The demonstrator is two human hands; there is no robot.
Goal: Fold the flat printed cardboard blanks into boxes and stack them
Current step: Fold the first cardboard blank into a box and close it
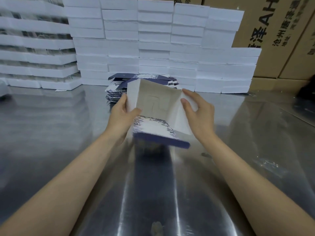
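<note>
Half-folded box (153,106) over the steel table (51,133), just in front of the pile of flat blanks (117,92). My left hand (121,114) pinches its left flap, thumb on the inner face. My right hand (198,114) curls round the right flap, apparently gripping it; the edge is blurred.

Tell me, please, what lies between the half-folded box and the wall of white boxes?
In the head view, a pile of flat printed blanks lies there, on the metal table behind the box.
</note>
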